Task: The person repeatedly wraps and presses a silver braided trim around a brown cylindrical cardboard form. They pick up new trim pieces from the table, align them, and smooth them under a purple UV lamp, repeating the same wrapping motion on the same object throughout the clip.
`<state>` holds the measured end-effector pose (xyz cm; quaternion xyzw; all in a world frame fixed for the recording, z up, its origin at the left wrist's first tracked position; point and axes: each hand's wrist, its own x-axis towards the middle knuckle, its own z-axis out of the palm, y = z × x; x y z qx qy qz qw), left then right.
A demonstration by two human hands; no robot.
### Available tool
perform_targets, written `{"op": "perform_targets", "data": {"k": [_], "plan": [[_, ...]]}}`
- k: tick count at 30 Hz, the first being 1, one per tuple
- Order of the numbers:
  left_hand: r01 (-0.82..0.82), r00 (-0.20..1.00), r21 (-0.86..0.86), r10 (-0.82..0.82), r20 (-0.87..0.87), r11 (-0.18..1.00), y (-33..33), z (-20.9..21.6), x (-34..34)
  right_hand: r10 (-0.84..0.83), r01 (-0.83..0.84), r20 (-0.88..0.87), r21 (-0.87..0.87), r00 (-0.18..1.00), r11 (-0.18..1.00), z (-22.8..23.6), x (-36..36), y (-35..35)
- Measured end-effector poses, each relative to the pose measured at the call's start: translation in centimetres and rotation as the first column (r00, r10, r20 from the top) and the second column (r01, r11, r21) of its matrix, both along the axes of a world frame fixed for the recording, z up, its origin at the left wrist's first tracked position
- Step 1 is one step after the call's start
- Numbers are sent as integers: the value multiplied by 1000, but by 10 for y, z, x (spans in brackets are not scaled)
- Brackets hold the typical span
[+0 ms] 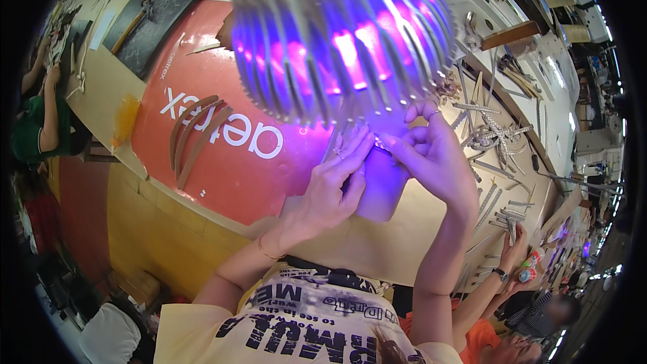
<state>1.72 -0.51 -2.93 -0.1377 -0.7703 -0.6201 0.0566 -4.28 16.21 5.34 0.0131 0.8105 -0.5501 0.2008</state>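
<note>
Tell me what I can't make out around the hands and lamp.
In the head view:
Small piece between the hands: too small, partly covered by the right hand.
Left hand: whether it touches the piece, too fine to tell.
Lamp: top cut off by the upper edge.
Red board: partly hidden behind the lamp.

Left fingers (pixel 354 146) and right fingers (pixel 403 152) at small shiny piece (pixel 380 143) near ribbed, purple-lit lamp (pixel 344 40)

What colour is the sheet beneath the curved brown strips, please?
The sheet is red with white lettering; head view.
</note>
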Motion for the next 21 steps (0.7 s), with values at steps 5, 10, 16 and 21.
{"op": "perform_targets", "data": {"k": [5,10,16,21], "plan": [[71,997,56,-72,20,996,-3,-2,2,186,-170,-57,213,981,962,18,-4,20],[152,987,-119,-158,-43,981,-7,-1,1,200,-184,-63,194,978,964,16,-6,19],[120,979,-215,-152,-139,969,-5,2,0,205,-174,-98,257,974,951,17,-3,18],[133,979,-255,-168,-117,958,-7,5,-1,249,-189,-172,305,953,933,20,-5,14]]}}
